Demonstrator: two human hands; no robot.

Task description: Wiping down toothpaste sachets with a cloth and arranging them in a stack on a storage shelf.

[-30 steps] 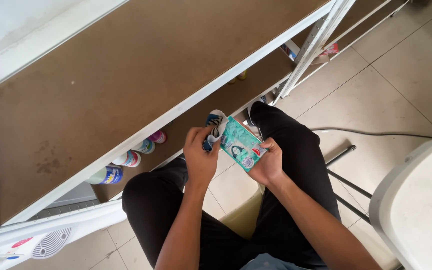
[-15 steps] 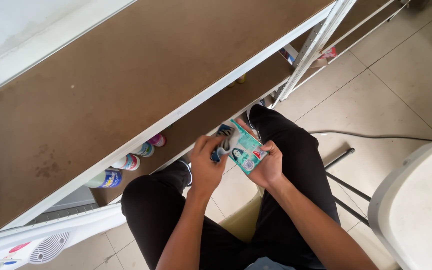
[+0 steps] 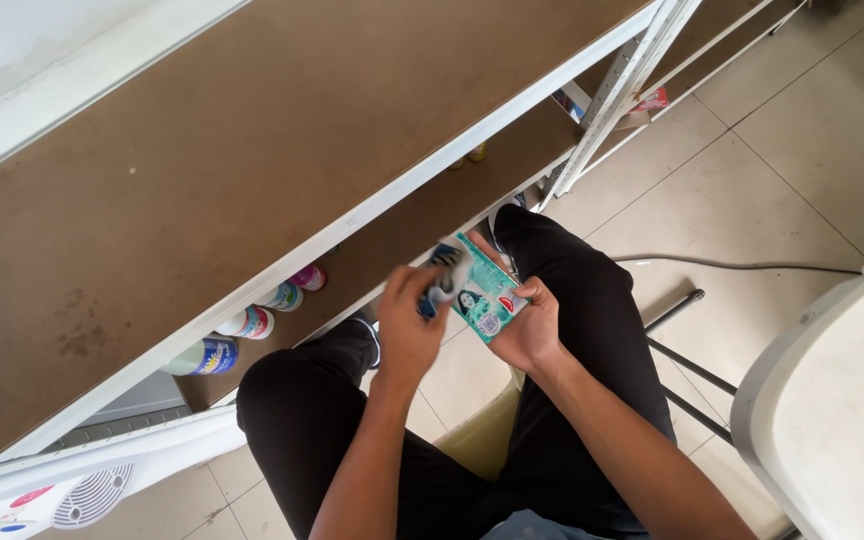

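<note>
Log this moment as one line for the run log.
left hand: grip on small blue-grey item | right hand: holds teal packet | bottles on lower shelf

One view only, worn on the person's head, tilted steeply down past the chest onto the lap. Close range: forearms enter from the bottom edge, and the left hand [image 3: 407,325] and right hand [image 3: 532,330] meet near frame centre over the teal packet [image 3: 487,300].

The frame is rotated (the brown shelf board [image 3: 252,170] runs diagonally from lower left to upper right), filling the upper left half. Bottles [image 3: 252,325] on a lower shelf show beneath its white edge at middle left.

Tiled floor [image 3: 782,160] occupies the upper right; a white table edge [image 3: 832,400] cuts the lower right corner. No second view to overlap with.
</note>
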